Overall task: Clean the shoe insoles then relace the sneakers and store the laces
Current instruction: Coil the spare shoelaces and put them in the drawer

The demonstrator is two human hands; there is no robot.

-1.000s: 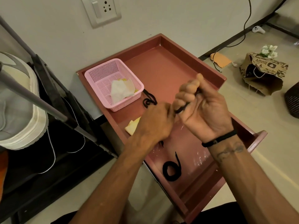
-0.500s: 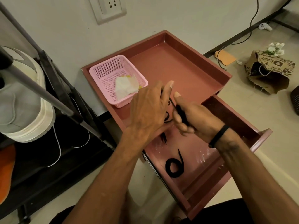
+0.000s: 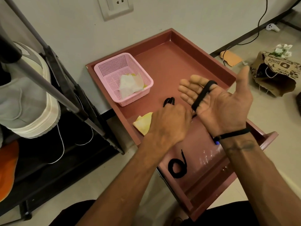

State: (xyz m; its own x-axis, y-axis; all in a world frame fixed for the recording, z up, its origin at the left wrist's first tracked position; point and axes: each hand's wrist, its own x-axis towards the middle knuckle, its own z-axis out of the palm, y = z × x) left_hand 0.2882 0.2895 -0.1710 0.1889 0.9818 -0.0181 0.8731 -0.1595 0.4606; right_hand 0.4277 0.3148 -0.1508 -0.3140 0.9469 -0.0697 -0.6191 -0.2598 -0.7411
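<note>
Both forearms are showing bare, with no sleeves. The right wrist is wearing a thin black band (image 3: 231, 135), and a dark tattoo (image 3: 242, 146) is showing just below it.

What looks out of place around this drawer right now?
Mostly the floor at right: a torn paper bag lies on its side with white flowers by it. A crumpled yellow cloth sits loose on the cabinet top.

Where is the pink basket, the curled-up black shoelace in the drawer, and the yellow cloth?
pink basket (image 3: 104, 74): head view, on its mesh wall at the left.
coiled black shoelace (image 3: 176, 168): head view, on the loop of the coil.
yellow cloth (image 3: 143, 123): head view, on its visible middle, beside the left hand.
</note>
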